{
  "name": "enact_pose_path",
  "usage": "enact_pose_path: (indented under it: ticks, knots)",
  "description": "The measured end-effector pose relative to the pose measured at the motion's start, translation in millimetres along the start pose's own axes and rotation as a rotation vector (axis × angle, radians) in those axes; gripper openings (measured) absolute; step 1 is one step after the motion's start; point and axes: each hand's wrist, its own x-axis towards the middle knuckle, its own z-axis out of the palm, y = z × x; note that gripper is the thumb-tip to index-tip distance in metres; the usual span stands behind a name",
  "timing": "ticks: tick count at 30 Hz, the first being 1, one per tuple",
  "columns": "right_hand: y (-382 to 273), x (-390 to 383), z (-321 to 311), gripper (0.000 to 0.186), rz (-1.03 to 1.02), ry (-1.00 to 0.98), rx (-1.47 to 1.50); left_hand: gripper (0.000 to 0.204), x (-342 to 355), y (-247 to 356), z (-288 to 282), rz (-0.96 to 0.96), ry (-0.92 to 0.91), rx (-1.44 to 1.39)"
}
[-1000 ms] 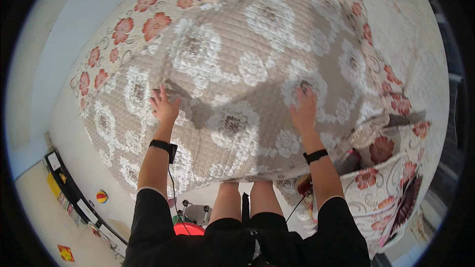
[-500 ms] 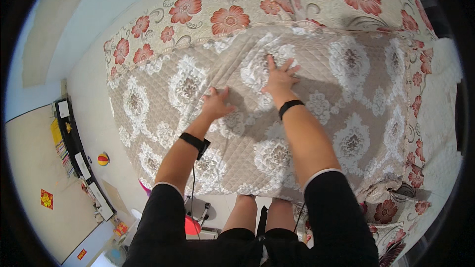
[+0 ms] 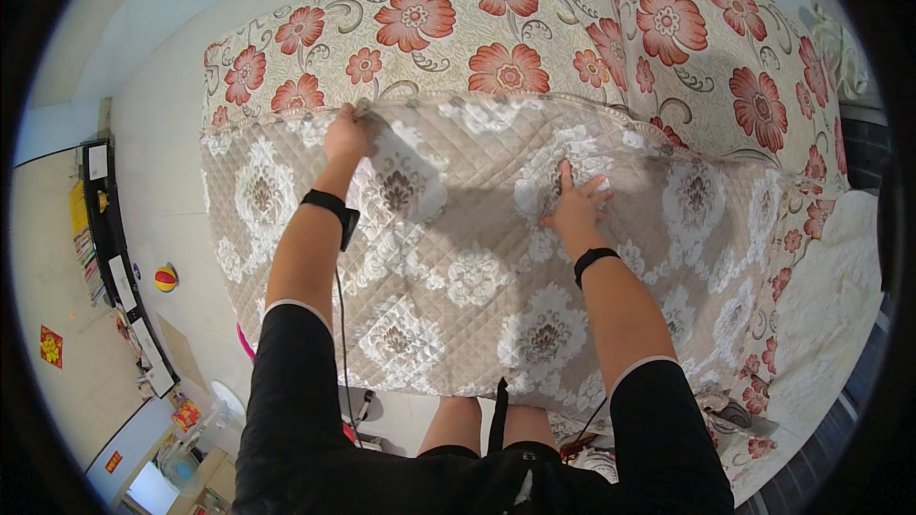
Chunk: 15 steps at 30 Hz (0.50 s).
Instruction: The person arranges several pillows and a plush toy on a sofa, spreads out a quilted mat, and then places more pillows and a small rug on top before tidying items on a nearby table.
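quilted beige cover (image 3: 458, 277) with white damask medallions lies spread over the bed in front of me, its far edge running just below the strip of cream bedding with red flowers (image 3: 448, 29) that shows beyond it. my left hand (image 3: 345, 136) is out at the far edge of the cover, fingers closed together around a pinch of the fabric near the left corner, so that a small fold stands up just beside my knuckles. my right hand (image 3: 575, 205) rests flat on the cover nearer the middle, fingers apart and pressing down on a white medallion, gripping nothing. each wrist carries a black band, and a thin dark cable hangs down from the left one along my forearm.

the cover's near edge hangs in front of my knees (image 3: 477, 420), and its left side drapes down toward the pale floor (image 3: 153, 181). to the right a floral pillow (image 3: 725, 67) in the same red and cream print sits against the far corner, touching the cover's edge. down on the floor to my left a small striped ball (image 3: 165, 278) lies near a low dark shelf (image 3: 114, 257) along the wall.
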Motion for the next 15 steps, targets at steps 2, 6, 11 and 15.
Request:
enact_pose_path:
  ticks: [2, 6, 11, 15]
  knots:
    - [-2, 1, -6, 0.112, 0.007, 0.005, -0.002, 0.029, 18, -12, -12, -0.063, 0.157, -0.056]
    - [-11, -3, -17, 0.108, -0.02, 0.001, 0.016, 0.048, 17, -7, -16, -0.037, 0.23, -0.25]
    - [10, 5, -8, 0.102, -0.001, 0.025, -0.006, 0.106, -125, 90, 25, 0.352, -0.102, 0.104]
    - [9, 7, -8, 0.095, -0.025, 0.084, 0.006, 0.123, -186, 129, 47, 0.141, -0.382, 0.3]
